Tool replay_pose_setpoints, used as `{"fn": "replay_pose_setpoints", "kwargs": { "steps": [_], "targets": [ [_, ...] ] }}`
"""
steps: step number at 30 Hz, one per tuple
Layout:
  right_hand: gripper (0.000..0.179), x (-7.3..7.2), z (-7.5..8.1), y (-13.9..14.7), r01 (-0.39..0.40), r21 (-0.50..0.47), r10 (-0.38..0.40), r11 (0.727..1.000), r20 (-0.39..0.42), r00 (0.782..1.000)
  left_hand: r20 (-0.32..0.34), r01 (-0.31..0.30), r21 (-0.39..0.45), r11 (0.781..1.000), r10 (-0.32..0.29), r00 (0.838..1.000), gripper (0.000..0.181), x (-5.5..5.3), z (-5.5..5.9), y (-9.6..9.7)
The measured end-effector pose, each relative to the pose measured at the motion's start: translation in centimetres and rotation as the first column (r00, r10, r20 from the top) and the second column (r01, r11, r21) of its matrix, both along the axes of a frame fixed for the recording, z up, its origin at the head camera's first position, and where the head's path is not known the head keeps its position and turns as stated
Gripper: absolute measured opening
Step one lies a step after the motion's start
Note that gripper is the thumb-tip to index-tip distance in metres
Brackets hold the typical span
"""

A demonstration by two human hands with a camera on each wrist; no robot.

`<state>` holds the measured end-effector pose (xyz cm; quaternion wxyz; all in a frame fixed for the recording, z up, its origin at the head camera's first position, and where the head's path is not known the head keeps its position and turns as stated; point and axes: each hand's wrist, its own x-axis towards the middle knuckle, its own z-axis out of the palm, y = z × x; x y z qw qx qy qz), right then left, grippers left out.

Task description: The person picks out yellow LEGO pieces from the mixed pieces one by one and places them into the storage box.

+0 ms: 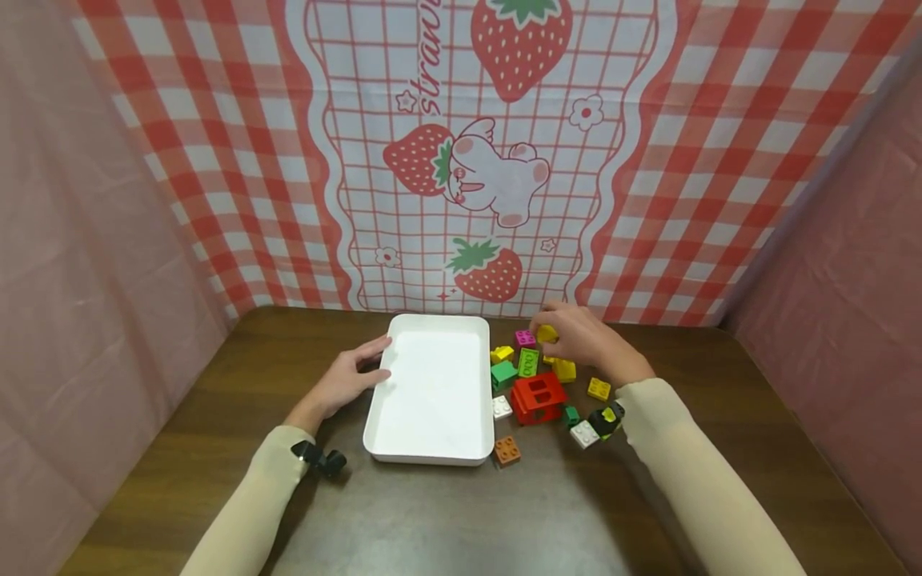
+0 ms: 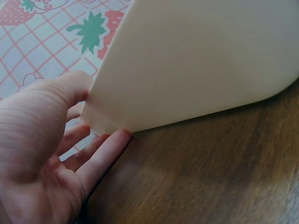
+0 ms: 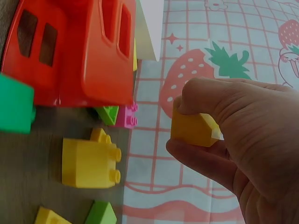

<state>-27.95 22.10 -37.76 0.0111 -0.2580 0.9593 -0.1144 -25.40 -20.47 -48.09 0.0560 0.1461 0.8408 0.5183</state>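
Observation:
My left hand (image 1: pixel 344 382) holds the left side of a shallow white tray (image 1: pixel 378 416). In the left wrist view its digits meet the tray's edge, one reaching over the rim and others along the lower side. My right hand (image 1: pixel 582 340) pinches a yellow block (image 3: pixel 189 128) between thumb and fingers, raised above the other bricks. Below that hand lie a pink brick (image 1: pixel 524 338), a light green brick (image 1: pixel 529 362) and a yellow brick (image 1: pixel 565 370). The tray's inside holds nothing.
Right of the tray are a red window-frame block (image 1: pixel 539 398), green brick (image 1: pixel 503 374), white brick (image 1: pixel 501 408) and orange-brown brick (image 1: pixel 507 450). A black-and-lime piece (image 1: pixel 607 420) sits beside another white brick (image 1: pixel 584 434). A strawberry-print cloth (image 1: pixel 446 216) hangs behind the wooden table (image 1: pixel 216 432).

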Motion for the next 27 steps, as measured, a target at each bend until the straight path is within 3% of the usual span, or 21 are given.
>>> {"fn": "replay_pose_setpoints", "kwargs": {
  "steps": [14, 27],
  "targets": [
    [0.023, -0.6, -0.1, -1.7, -0.06, 0.007, 0.06, 0.998, -0.011, 0.998, -0.006, 0.002, 0.019, 1.0, -0.001, 1.0, 0.066, -0.1, -0.3, 0.0],
    [0.024, -1.5, 0.0, -2.8, -0.064, 0.017, 0.063, 0.998, 0.013, 0.998, 0.001, -0.009, 0.021, 1.0, 0.009, 1.0, 0.066, -0.2, -0.3, -0.1]
  ]
}}
